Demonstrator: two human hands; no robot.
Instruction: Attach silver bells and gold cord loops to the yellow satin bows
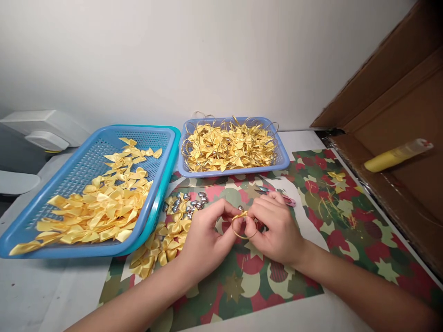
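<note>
Gold cord loop [244, 227]: held just above the surface, low centre, between both hands. Left hand [204, 240] pinches its top from the left, thumb and forefinger closed on the cord. Right hand [277, 228] pinches from the right, fingers [258, 214] clenched on the same spot. A bit of yellow ribbon shows at the pinch; too small to tell whether it is tied on.

Risk, near: the cord is thin and springy-looking. If either pinch eases, the loop would likely spring open or drop onto the patterned paper [277, 276], where gold cord is hard to pick out against the busy print.

Just left of the left hand: a loose pile of yellow bows [166, 244] on the paper, with silver beads [190, 203] beyond it. The left wrist sits close; a sideways sweep could scatter the beads, and they look apt to roll.

Behind the right hand: pink-handled snips [287, 199], touching or nearly touching the knuckles. A backward move could catch the blades.

Further out: large blue basket [69, 251] of plain bows at left, its near corner overhanging the pile; a nudge could tip it. Small blue basket [235, 171] of looped bows is heaped, cords poking over the rim, likely to snag together.

Far right: yellow glue tube [394, 157] lies on a cardboard box [398, 92] flap, sloped; it might roll.
</note>
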